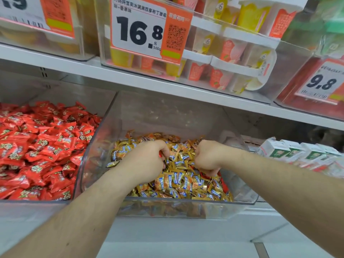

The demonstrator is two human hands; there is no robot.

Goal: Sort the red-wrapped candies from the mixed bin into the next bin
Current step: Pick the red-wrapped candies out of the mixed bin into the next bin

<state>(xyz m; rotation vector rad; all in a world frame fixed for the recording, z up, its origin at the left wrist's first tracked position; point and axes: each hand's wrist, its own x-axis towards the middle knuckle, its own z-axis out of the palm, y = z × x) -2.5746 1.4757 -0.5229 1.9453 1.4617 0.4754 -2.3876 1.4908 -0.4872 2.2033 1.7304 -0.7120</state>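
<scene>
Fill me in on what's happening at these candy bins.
A person has both hands in the clear bin of gold-wrapped candies. The left hand grips something red; the right hand is curled down among the wrappers beside a red candy. The neighbouring bin on the left is heaped with red-wrapped candies.

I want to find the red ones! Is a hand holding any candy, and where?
The left hand grips red-wrapped candy; only an edge shows. The right hand pinches a red candy by its top.

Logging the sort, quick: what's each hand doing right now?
Left hand: curled, gripping red-wrapped candy in the mixed bin.
Right hand: curled over red-wrapped candy; grip unclear.
</scene>
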